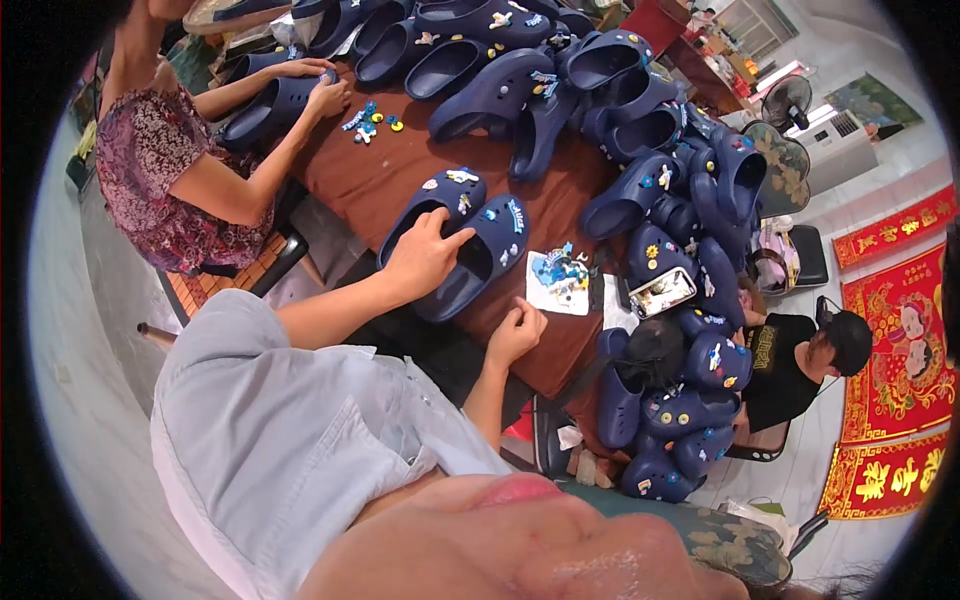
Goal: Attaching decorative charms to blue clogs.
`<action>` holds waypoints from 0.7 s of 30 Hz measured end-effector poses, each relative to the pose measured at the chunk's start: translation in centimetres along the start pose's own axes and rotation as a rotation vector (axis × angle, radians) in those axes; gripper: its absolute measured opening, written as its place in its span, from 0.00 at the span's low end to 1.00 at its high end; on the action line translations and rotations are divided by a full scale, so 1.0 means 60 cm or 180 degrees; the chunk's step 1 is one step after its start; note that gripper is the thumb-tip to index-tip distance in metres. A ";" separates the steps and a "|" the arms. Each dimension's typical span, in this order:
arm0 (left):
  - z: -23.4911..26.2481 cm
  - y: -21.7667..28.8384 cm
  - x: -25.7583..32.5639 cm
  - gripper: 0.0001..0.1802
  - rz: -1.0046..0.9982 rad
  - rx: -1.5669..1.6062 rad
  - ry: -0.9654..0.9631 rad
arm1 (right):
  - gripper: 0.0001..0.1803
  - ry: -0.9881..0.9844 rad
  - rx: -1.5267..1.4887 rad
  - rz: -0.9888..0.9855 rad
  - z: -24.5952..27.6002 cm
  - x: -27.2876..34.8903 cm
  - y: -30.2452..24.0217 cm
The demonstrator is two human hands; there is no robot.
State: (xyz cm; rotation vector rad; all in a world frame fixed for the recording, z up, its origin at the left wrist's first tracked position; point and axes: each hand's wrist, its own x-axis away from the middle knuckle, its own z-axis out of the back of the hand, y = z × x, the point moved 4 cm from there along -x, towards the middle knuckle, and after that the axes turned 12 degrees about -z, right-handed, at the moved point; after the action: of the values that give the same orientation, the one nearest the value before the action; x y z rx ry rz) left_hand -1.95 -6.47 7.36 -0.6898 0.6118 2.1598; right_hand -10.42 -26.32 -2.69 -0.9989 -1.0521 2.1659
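A pair of navy clogs lies in front of me on the brown cloth. My left hand [428,258] rests over them, its fingers bent and gripping the rim of the near clog [503,232], which has charms and a lettered piece on its upper. Partly behind that hand is the other clog [455,185], also with small charms. My right hand [516,334] is at the table's near edge, fingers curled together; whatever is in them is too small to make out. Just beyond it, a white sheet [545,300] carries a heap of blue, white and yellow shoe charms [566,272].
Navy clogs [490,95] are piled along the far and right sides of the brown-covered table [350,175]. A phone [662,292] stands at the right. At the left, a co-worker [180,190] handles a clog near loose charms [368,122]; another person [800,365] sits at the right.
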 end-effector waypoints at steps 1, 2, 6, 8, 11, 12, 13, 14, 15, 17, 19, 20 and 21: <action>0.001 -0.003 0.003 0.23 0.0054 -0.0047 -0.0056 | 0.08 -0.0035 0.0026 0.0078 0.000 0.003 -0.005; -0.002 -0.008 0.005 0.23 0.0044 -0.0062 -0.0045 | 0.08 -0.0027 0.0008 0.0087 -0.002 0.000 -0.003; -0.029 -0.022 0.018 0.33 0.0248 0.0225 -0.0682 | 0.08 -0.0284 0.0113 0.0437 -0.022 0.001 -0.006; -0.040 -0.019 0.005 0.37 0.0066 0.0280 -0.0717 | 0.07 -0.0267 0.0313 0.0560 -0.022 0.000 -0.007; -0.058 -0.024 0.002 0.42 0.0060 0.0208 -0.0830 | 0.06 -0.0378 0.0592 0.0628 -0.027 0.007 -0.016; -0.062 -0.028 0.001 0.43 0.0077 0.0144 -0.0779 | 0.07 -0.0375 0.0605 0.0639 -0.028 0.008 -0.015; -0.065 -0.031 0.001 0.44 0.0095 0.0082 -0.0727 | 0.07 -0.0372 0.0619 0.0651 -0.029 0.008 -0.014; -0.070 -0.036 0.002 0.44 0.0085 0.0099 -0.0728 | 0.07 -0.0362 0.0635 0.0645 -0.028 0.009 -0.012; -0.073 -0.043 0.004 0.44 0.0100 0.0198 -0.0660 | 0.07 -0.0375 0.0573 0.0651 -0.030 0.009 -0.013; -0.081 -0.056 0.010 0.43 0.0096 0.0348 -0.0403 | 0.07 -0.0393 0.0512 0.0665 -0.033 0.009 -0.016; -0.083 -0.061 0.010 0.42 0.0128 0.0456 -0.0429 | 0.07 -0.0397 0.0552 0.0682 -0.035 0.007 -0.016; -0.083 -0.065 0.010 0.41 0.0153 0.0563 -0.0465 | 0.07 -0.0407 0.0544 0.0699 -0.037 0.008 -0.015; -0.073 -0.064 0.008 0.41 0.0157 0.0555 -0.0457 | 0.07 -0.0395 0.0570 0.0691 -0.038 0.008 -0.012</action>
State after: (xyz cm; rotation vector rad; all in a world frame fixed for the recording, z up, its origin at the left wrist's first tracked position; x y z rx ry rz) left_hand 1.99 -6.69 3.06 -0.4263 0.7362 2.1483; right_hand -8.76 -24.60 -3.22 -0.9425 -0.8169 2.4764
